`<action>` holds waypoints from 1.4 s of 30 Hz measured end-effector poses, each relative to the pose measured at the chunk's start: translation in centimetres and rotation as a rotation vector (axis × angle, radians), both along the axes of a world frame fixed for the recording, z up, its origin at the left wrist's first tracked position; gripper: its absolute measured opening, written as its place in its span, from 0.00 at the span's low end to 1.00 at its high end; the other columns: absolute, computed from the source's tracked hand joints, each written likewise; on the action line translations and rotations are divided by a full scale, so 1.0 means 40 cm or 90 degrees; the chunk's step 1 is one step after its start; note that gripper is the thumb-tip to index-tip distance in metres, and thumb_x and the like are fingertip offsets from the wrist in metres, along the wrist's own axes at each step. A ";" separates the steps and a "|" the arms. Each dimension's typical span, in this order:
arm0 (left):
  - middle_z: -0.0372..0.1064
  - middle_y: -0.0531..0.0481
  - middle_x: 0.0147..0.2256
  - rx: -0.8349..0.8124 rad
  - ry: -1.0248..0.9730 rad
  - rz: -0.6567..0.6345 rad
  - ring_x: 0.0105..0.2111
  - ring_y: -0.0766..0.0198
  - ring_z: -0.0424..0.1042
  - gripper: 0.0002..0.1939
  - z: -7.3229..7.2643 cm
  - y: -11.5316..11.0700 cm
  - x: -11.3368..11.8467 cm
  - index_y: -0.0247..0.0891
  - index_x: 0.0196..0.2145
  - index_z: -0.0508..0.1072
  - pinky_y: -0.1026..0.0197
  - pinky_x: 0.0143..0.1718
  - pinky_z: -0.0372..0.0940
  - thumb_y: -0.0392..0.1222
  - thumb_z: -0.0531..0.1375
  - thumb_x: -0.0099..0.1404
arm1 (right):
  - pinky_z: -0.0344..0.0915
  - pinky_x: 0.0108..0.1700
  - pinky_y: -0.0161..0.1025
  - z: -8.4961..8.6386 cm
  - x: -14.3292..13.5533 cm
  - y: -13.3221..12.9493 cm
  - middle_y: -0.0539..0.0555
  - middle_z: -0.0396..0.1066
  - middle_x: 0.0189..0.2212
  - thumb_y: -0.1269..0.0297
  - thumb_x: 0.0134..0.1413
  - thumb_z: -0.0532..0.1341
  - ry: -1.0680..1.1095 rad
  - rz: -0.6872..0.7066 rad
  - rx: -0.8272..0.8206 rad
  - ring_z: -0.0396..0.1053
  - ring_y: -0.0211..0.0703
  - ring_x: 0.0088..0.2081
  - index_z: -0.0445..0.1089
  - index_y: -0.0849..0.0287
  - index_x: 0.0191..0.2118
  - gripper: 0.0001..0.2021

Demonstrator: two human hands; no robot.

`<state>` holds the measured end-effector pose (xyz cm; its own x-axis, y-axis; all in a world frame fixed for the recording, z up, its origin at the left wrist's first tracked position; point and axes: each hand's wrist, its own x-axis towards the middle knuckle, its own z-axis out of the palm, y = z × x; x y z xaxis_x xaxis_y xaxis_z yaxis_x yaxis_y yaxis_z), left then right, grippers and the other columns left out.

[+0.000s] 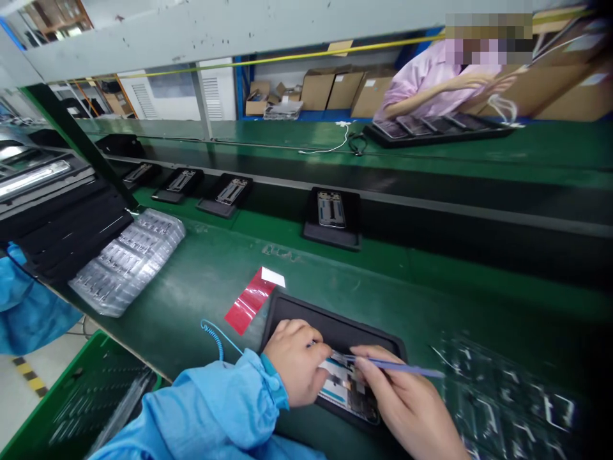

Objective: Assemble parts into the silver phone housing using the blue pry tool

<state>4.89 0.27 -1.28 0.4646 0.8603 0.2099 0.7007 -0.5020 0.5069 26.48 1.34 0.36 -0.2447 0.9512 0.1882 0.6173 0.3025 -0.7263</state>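
Observation:
An opened phone (pixel 339 387), with its inner parts showing, lies in a black foam tray (pixel 335 319) on the green bench in front of me. My left hand (pixel 297 363) is closed over the phone's left end, fingers curled and thumb at its edge; that end is hidden beneath it. Between thumb and fingers of my right hand (pixel 400 386) are purple tweezers (pixel 407 367). Their tips reach the phone's upper edge, close to my left fingertips. A red film strip (pixel 249 301) with a white tab (pixel 272 276) lies just beyond the tray.
Clear plastic trays of small parts (pixel 507 396) lie at right, another stack (pixel 131 262) at left. Several phones in black trays, one nearby (pixel 331 217), line the conveyor. A green crate (pixel 52 409) stands lower left. Across the line, a person in pink (pixel 421 80) works beside a tray.

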 end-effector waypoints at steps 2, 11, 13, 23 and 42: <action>0.71 0.45 0.47 -0.006 -0.004 0.002 0.50 0.51 0.66 0.14 0.000 0.001 0.000 0.41 0.46 0.73 0.46 0.51 0.62 0.43 0.61 0.61 | 0.73 0.39 0.35 -0.019 -0.009 -0.002 0.53 0.80 0.37 0.53 0.61 0.58 -0.013 -0.011 0.004 0.78 0.44 0.36 0.76 0.55 0.38 0.13; 0.72 0.45 0.46 -0.017 -0.027 0.020 0.50 0.52 0.66 0.14 -0.004 0.002 0.001 0.39 0.44 0.74 0.47 0.51 0.63 0.42 0.63 0.59 | 0.73 0.40 0.36 -0.035 -0.015 0.001 0.53 0.80 0.36 0.54 0.63 0.57 -0.047 0.003 0.047 0.78 0.44 0.37 0.76 0.55 0.36 0.14; 0.71 0.44 0.46 -0.016 -0.028 0.021 0.50 0.52 0.66 0.14 -0.005 0.002 0.001 0.39 0.44 0.74 0.47 0.51 0.63 0.42 0.62 0.60 | 0.74 0.40 0.36 -0.035 -0.019 0.001 0.53 0.80 0.36 0.54 0.63 0.56 -0.055 0.005 0.051 0.78 0.44 0.38 0.76 0.55 0.35 0.14; 0.72 0.44 0.46 -0.023 -0.034 0.023 0.50 0.51 0.66 0.15 -0.003 0.002 0.001 0.38 0.45 0.74 0.46 0.51 0.64 0.42 0.62 0.60 | 0.72 0.42 0.37 -0.039 -0.024 -0.006 0.52 0.79 0.35 0.56 0.64 0.56 -0.039 -0.002 0.047 0.77 0.44 0.37 0.75 0.55 0.36 0.13; 0.71 0.43 0.45 -0.055 -0.023 0.029 0.50 0.50 0.66 0.16 -0.009 0.005 -0.002 0.39 0.45 0.69 0.46 0.52 0.64 0.43 0.62 0.59 | 0.73 0.43 0.38 -0.032 -0.045 -0.013 0.52 0.79 0.35 0.57 0.64 0.55 -0.055 0.039 0.082 0.77 0.44 0.38 0.74 0.55 0.36 0.12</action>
